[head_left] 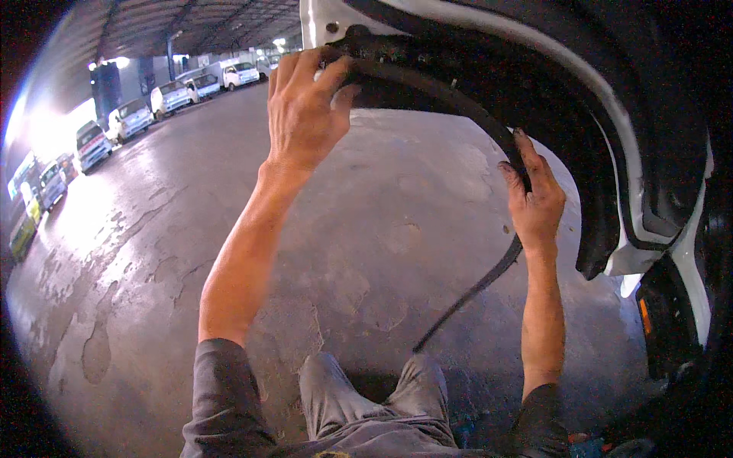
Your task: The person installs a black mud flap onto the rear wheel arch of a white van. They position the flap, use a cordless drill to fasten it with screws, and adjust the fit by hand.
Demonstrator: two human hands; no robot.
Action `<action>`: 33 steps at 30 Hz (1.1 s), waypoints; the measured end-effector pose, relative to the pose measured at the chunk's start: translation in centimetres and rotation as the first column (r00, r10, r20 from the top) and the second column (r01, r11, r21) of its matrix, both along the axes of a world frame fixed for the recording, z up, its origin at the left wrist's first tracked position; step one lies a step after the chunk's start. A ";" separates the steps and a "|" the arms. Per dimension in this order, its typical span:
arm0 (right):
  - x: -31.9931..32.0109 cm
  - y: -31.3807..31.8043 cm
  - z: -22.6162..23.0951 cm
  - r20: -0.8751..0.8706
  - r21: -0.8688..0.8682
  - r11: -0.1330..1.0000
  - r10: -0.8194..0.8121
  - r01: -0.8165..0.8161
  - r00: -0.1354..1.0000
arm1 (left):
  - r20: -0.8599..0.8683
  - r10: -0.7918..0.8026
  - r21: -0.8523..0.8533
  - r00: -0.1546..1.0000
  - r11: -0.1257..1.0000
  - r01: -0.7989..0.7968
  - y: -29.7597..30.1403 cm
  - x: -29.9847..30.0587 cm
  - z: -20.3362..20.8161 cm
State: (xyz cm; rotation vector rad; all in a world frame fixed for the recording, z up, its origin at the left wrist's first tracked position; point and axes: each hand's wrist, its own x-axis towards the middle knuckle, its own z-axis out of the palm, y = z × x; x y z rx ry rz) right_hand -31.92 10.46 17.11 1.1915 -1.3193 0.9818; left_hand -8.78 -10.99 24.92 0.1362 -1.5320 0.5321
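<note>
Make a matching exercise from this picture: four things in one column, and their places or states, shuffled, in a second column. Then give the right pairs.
Things:
1. left hand
2. right hand
3. rubber strip
4. parked vans

Places or states:
A. lined up far off along the left side of the floor
B. gripping the strip at its upper end, near the top of the white panel
C. curved along the panel's edge, loose end hanging down
D. gripping the strip lower down, on the right

Pairs: 1-B, 2-D, 3-C, 4-A

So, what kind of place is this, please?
Probably a vehicle workshop or depot yard. Small white trucks stand in a row under a high roof, the concrete floor is stained, and both hands hold a black rubber strip along a white vehicle body.
</note>
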 end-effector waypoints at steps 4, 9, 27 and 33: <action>-0.8 0.0 1.3 -0.050 0.015 1.000 0.015 -0.014 0.999 | 0.066 0.032 -0.126 0.997 0.992 -0.023 -1.2 -0.5 1.5; -1.6 0.2 1.9 -0.028 0.078 0.995 0.066 -0.063 0.997 | 0.119 0.059 -0.168 0.991 0.985 -0.039 -1.5 -0.7 2.4; -0.6 0.9 2.8 0.105 0.230 0.970 0.051 -0.074 0.993 | 0.209 0.095 -0.140 0.973 0.988 -0.066 -1.3 0.0 3.4; -0.4 1.9 5.0 0.040 0.234 0.972 0.001 -0.010 0.999 | 0.238 0.095 -0.014 0.967 0.995 -0.095 -1.1 -0.4 4.6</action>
